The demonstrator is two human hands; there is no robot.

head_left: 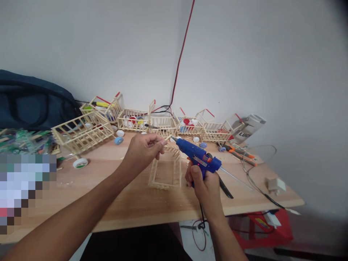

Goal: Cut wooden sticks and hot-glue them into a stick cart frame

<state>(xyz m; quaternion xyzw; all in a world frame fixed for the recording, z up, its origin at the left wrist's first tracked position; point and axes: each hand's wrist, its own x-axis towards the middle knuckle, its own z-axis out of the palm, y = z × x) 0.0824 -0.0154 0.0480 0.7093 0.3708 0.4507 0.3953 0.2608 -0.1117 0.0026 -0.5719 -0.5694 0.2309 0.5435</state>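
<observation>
My right hand [203, 183] is wrapped round the handle of a blue glue gun [199, 154], whose nozzle points left and up. A clear glue stick [236, 178] sticks out of its back end. In a pinch, my left hand [145, 148] holds a small thin wooden stick [168, 138], its tip right at the nozzle. Below the two hands, a rectangular open frame of wooden sticks [177, 170] rests on the table; neither hand grips it.
Several stick-built carts [84, 132] line the wall, some holding bottle caps. Loose caps [80, 163] lie about. Orange-handled pliers [241, 154], a white adapter [275, 185] and cables are at right. A dark blue bag [35, 99] and plastic packets [24, 143] sit at left.
</observation>
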